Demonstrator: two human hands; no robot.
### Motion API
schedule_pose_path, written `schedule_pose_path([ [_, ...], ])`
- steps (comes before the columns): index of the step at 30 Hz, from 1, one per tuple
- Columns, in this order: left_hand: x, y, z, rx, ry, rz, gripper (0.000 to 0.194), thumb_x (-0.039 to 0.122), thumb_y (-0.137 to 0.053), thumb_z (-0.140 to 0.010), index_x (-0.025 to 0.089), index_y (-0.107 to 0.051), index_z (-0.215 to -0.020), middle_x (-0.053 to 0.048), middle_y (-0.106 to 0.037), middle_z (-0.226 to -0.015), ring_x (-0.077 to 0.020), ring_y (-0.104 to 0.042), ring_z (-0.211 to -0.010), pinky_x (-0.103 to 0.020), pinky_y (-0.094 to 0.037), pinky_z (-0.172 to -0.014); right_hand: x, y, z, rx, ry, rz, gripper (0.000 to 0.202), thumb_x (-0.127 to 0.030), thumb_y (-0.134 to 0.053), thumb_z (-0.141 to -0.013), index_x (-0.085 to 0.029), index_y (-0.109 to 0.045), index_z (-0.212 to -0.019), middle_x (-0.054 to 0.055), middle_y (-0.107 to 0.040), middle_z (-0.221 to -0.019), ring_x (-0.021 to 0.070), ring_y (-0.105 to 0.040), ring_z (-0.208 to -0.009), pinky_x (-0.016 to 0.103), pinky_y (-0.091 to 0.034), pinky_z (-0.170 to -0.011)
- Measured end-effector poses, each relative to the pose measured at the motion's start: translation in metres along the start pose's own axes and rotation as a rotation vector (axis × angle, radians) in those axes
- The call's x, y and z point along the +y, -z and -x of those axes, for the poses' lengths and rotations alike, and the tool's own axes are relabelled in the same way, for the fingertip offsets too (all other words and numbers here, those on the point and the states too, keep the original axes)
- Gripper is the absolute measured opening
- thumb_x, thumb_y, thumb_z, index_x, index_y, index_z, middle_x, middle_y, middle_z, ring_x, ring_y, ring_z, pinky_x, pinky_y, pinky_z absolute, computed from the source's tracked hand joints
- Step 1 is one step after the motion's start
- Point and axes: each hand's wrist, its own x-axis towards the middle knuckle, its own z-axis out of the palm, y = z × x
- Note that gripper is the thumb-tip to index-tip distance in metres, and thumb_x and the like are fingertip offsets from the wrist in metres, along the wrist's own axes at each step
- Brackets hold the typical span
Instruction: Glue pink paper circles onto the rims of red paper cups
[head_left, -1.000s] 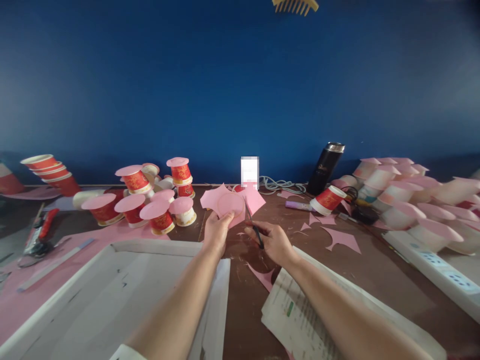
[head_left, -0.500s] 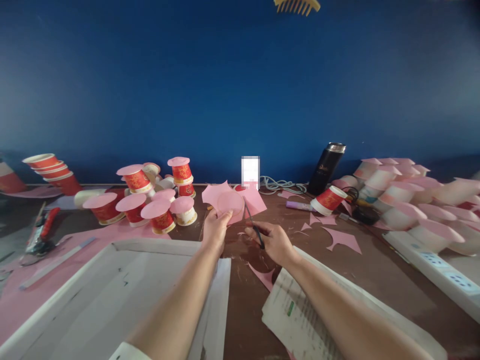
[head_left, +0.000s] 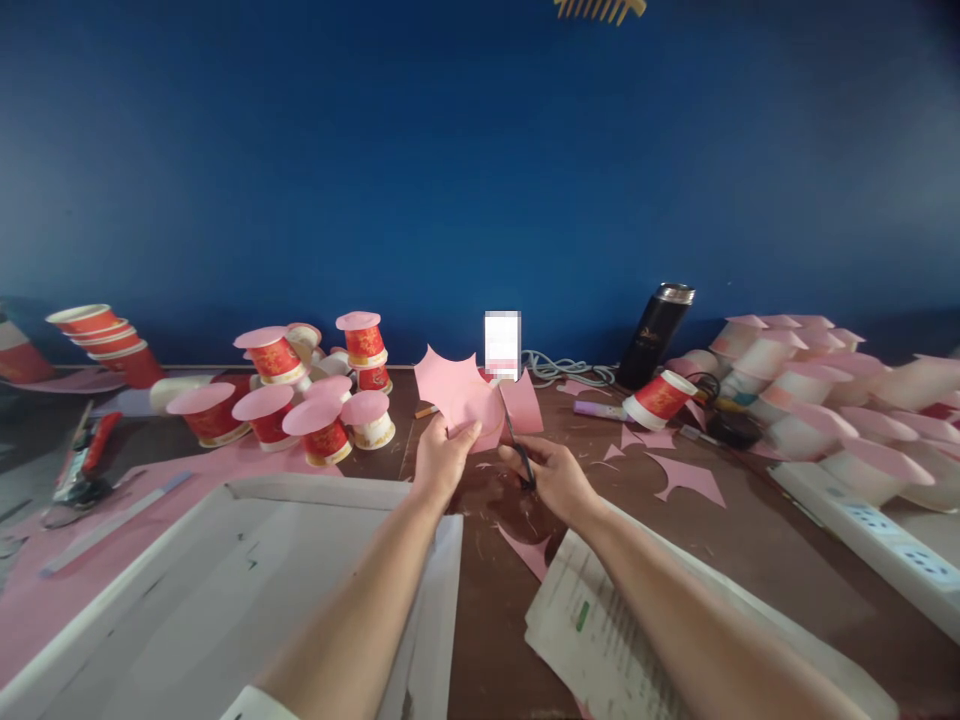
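My left hand [head_left: 445, 458] pinches the lower edge of a sheet of pink paper [head_left: 459, 388], thumb on top. Curved bites are missing from the sheet's upper edge, and a faint round outline shows on it. In my right hand [head_left: 553, 475] are dark-handled scissors [head_left: 525, 462], their blades at the paper beside the outline. To the right of the blades a flap of the same paper [head_left: 524, 402] stands apart from the round part. Pink offcuts [head_left: 686, 479] lie on the brown table [head_left: 495, 610] to the right of my hands.
Red paper cups with pink discs [head_left: 319, 428] stand at left, near a stack of cups [head_left: 112, 340]. Many pale cups with pink tops [head_left: 810, 380] crowd the right. A black flask [head_left: 657, 335], a power strip [head_left: 877, 545], a white box lid [head_left: 187, 600] and printed papers [head_left: 600, 620] surround my hands.
The paper has turned and shifted slightly right in my left hand. The scissors have moved a little right with it, and the flap on the right now bends away more.
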Motion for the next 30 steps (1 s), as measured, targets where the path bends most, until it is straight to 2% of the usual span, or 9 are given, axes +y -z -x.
schedule_pose_path([
  [4, -0.0021, 0.0001, -0.0006, -0.015, 0.054, 0.069, 0.040, 0.048, -0.069, -0.067, 0.015, -0.065, -0.089, -0.005, -0.070, -0.080, -0.0231, -0.064, -0.078, -0.031, -0.047, -0.070, -0.0035, 0.0001, 0.0008, 0.012, -0.018, -0.013, 0.039, -0.052, -0.069, -0.069, -0.015, -0.068, -0.080, -0.003, -0.052, -0.056, 0.0090, -0.042, -0.052, 0.022, -0.032, -0.048],
  [10, -0.0056, 0.0000, -0.0018, -0.038, 0.045, 0.134, 0.038, 0.045, -0.069, -0.069, 0.016, -0.066, -0.092, -0.007, -0.072, -0.088, -0.0231, -0.065, -0.082, -0.032, -0.048, -0.075, -0.0045, 0.0015, 0.0020, 0.011, 0.016, 0.019, 0.038, -0.051, -0.069, -0.070, -0.014, -0.068, -0.078, -0.003, -0.050, -0.057, 0.0084, -0.040, -0.052, 0.021, -0.031, -0.048],
  [18, -0.0019, 0.0020, -0.0010, -0.032, 0.078, 0.162, 0.036, 0.046, -0.070, -0.068, 0.016, -0.064, -0.086, -0.004, -0.070, -0.079, -0.0201, -0.064, -0.072, -0.029, -0.047, -0.067, -0.0036, 0.0022, 0.0009, 0.014, 0.028, 0.033, 0.041, -0.052, -0.068, -0.070, -0.013, -0.071, -0.084, -0.003, -0.049, -0.057, 0.0092, -0.040, -0.053, 0.022, -0.032, -0.049],
  [24, -0.0015, 0.0020, -0.0029, -0.035, 0.069, 0.233, 0.032, 0.040, -0.070, -0.068, 0.018, -0.066, -0.090, -0.003, -0.071, -0.083, -0.0189, -0.065, -0.072, -0.030, -0.048, -0.071, -0.0020, 0.0010, 0.0006, 0.016, 0.012, 0.015, 0.049, -0.054, -0.069, -0.069, -0.011, -0.072, -0.092, -0.003, -0.049, -0.056, 0.0095, -0.040, -0.053, 0.023, -0.032, -0.048],
  [30, -0.0021, 0.0030, -0.0040, -0.014, 0.060, 0.224, 0.034, 0.043, -0.069, -0.068, 0.017, -0.066, -0.091, -0.003, -0.071, -0.081, -0.0195, -0.065, -0.074, -0.030, -0.049, -0.072, -0.0001, 0.0014, 0.0012, 0.011, 0.037, 0.044, 0.046, -0.052, -0.066, -0.072, -0.013, -0.073, -0.097, -0.001, -0.053, -0.059, 0.0100, -0.041, -0.054, 0.023, -0.033, -0.050],
])
